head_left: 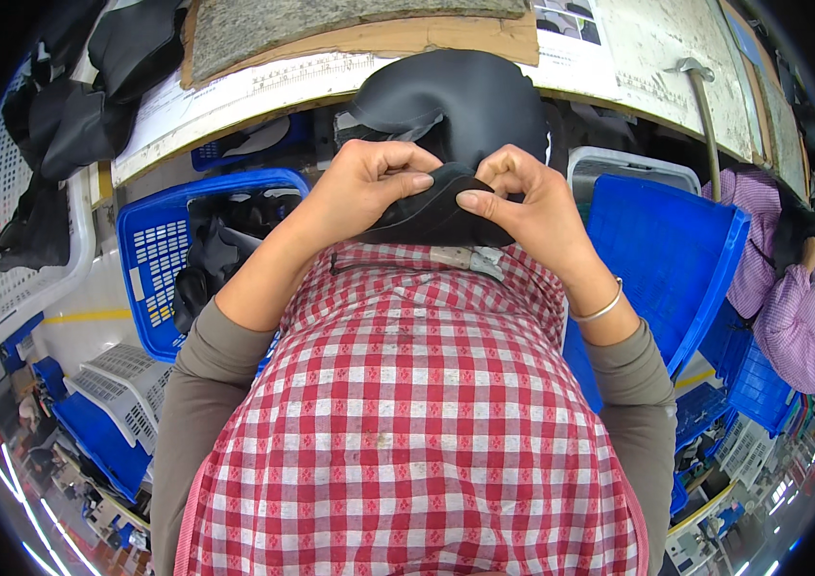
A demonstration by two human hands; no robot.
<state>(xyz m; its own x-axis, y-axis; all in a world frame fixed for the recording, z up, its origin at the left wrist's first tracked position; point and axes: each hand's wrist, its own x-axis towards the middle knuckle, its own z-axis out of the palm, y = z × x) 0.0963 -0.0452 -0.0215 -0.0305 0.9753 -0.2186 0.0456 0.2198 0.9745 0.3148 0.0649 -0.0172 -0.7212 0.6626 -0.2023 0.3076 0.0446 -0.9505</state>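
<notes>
A smooth black leather piece (479, 101), curved like a shoe upper, lies over the table's near edge and hangs toward my lap. My left hand (369, 187) pinches its near flap between thumb and fingers. Close beside it, my right hand (532, 197) grips the same flap a little to the right, thumb on top. A seam line runs along the flap between both thumbs. The fingertips under the leather are partly hidden.
A hammer (702, 115) rests on the white worktable (662, 58) at right, and a grey slab (331, 34) lies at the back. Blue baskets (153, 259) (662, 259) flank me, the left one holding black pieces. More black leather (76, 125) is heaped at far left. Another person's checked sleeve (791, 331) shows at right.
</notes>
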